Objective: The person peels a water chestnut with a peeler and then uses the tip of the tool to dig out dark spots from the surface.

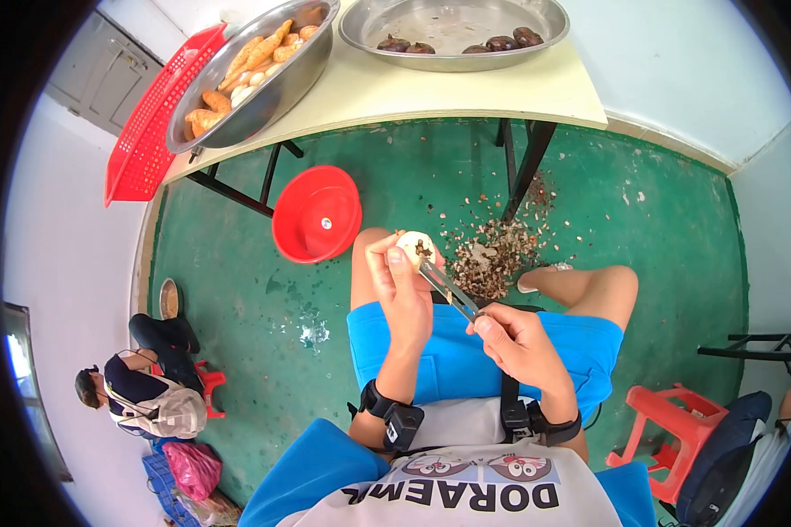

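Observation:
My left hand (402,279) is wrapped round a pale, peeled round piece (412,244) that has a dark patch on its face. In my right hand (520,344) is the handle end of a metal peeler (449,288). The peeler's far end touches the pale piece beside the dark patch. Both hands are above my lap, over blue shorts. Below and beyond them, a heap of brown and pale scraps (492,259) lies on the green floor.
A table (395,97) carries a metal bowl (277,104) of orange and white pieces, a round tray (466,61) with dark pieces and a red basket (154,114). A red basin (317,214) and a red stool (668,430) stand on the floor. Another person (141,378) sits at left.

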{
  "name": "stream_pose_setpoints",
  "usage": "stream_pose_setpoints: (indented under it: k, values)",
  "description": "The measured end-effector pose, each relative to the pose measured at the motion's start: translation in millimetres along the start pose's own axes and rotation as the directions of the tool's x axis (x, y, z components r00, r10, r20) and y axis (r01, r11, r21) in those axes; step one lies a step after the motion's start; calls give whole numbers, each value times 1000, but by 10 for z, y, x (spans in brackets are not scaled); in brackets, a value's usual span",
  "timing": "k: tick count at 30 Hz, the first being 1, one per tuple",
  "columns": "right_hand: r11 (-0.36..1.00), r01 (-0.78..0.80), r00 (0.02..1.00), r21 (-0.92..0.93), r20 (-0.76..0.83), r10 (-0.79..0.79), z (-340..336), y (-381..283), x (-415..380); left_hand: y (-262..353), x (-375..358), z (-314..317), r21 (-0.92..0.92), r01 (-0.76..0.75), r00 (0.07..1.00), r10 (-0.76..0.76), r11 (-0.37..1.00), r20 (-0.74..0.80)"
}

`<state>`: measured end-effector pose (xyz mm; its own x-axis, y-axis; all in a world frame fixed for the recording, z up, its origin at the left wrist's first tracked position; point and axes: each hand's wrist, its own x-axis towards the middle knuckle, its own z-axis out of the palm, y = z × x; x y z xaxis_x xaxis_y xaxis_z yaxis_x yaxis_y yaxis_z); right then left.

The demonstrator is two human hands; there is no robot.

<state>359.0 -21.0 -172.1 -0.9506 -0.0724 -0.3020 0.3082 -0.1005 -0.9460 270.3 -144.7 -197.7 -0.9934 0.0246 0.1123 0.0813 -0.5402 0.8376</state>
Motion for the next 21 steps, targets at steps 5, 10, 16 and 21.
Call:
stream_pose_setpoints:
  k: [5, 10, 16, 21]
  values:
    - [1000, 10, 1000, 3, 12, -10, -16, -3, -19, -42, -7, -8, 129, -135, 991, 134, 982, 17]
    - [993, -60, 996, 103, 69, 53, -30, -41, -50, -54, -42, -14, 335, -287, 958, 276, 898, 80]
    - [994, 101, 989, 52, -112, -95, 144, 159, 35, -68, -25, 14, 335, -307, 933, 351, 891, -80]
    - [988, 128, 946, 87, -310, -95, 26, 118, 60, -49, -46, 27, 164, -245, 966, 254, 956, -39]
